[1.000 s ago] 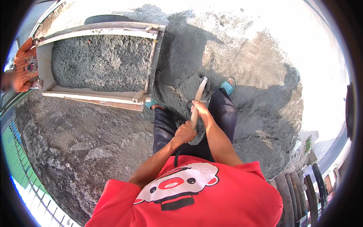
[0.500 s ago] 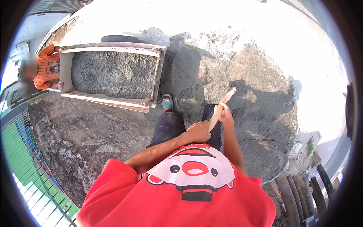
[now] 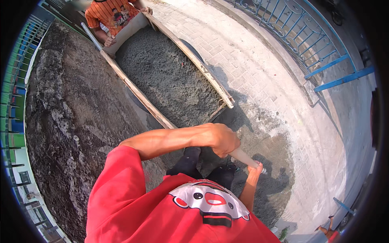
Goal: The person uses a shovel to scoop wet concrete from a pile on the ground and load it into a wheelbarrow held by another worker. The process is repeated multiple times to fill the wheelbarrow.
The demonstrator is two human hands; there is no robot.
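Observation:
A pale wooden tool handle runs down and to the right between my two hands. My left hand is closed round its upper part, the arm stretched across in front of me. Farther down the shaft my right hand grips it too. Whatever head the tool has is hidden. Beyond my left forearm stands a wood-sided cart filled with wet grey concrete mix. More grey mix lies on the ground by my right hand.
At the cart's far end a person in an orange striped shirt holds it with both hands. A dark mound rises on the left. Paving blocks stretch along the right, bordered by a blue metal gate.
My view has turned, so the cart now slants nearer the middle. My left hand has come up closer to me, still on the handle. The right hand keeps its grip.

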